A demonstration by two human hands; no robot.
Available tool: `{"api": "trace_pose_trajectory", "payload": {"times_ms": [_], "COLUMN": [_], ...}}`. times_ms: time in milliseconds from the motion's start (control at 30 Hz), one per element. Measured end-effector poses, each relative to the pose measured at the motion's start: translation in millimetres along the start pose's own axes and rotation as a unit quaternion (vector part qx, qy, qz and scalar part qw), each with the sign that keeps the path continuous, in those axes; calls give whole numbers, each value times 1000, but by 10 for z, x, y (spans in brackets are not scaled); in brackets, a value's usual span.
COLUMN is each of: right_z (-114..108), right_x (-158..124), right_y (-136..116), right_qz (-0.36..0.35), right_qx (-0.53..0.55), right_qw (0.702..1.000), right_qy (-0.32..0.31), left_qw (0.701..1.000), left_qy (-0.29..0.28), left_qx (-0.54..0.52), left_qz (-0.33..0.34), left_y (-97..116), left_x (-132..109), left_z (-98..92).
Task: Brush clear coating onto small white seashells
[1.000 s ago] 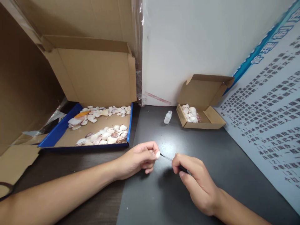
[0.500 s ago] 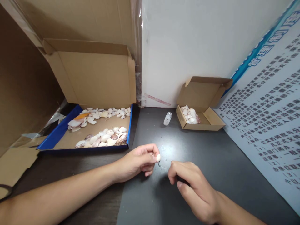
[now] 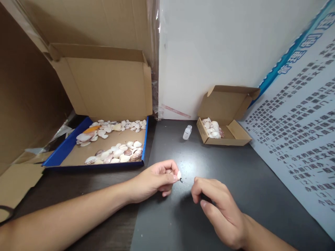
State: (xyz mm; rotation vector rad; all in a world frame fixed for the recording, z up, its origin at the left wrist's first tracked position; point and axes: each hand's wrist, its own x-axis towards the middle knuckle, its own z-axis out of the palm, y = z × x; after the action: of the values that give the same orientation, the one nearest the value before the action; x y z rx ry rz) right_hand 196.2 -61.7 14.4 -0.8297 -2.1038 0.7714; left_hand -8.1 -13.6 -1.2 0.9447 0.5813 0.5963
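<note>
Between thumb and fingertips, my left hand (image 3: 161, 178) pinches a small white seashell (image 3: 179, 175) above the dark table. My right hand (image 3: 217, 205) is closed around a small applicator brush (image 3: 186, 183). Its thin, clear stem reaches left, and its dark tip is at the lower edge of the shell. Whether the tip touches the shell is hard to tell. A dark handle shows partly under the curled fingers; the rest is hidden. Behind the hands stands a small uncapped bottle (image 3: 187, 132) with whitish contents.
At the left lies an open blue-edged cardboard box (image 3: 92, 146) holding several rows of seashells (image 3: 123, 153). A smaller open box (image 3: 230, 141) at the back right holds white shells (image 3: 211, 128). A printed poster (image 3: 295, 132) borders the right side, and a white panel (image 3: 209, 45) the back.
The brush tip now meets the shell's lower edge area, where before it was blurred just below. The shell is turned slightly, and my right hand has shifted a little to the right.
</note>
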Motion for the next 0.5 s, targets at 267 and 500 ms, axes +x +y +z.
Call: {"api": "trace_pose_trajectory", "payload": {"times_ms": [267, 500], "right_z": [-10, -7], "right_x": [54, 26], "right_y": [17, 5], "right_qz": [113, 11], "right_qx": [-63, -14], "right_qw": [991, 1000], "right_qy": [13, 2], "left_qw": [1000, 999], "left_qy": [14, 19], "left_qx": [-24, -34], "left_qz": [-7, -3], "left_y": [4, 5], "left_x": [0, -3], "left_z": [2, 5]}}
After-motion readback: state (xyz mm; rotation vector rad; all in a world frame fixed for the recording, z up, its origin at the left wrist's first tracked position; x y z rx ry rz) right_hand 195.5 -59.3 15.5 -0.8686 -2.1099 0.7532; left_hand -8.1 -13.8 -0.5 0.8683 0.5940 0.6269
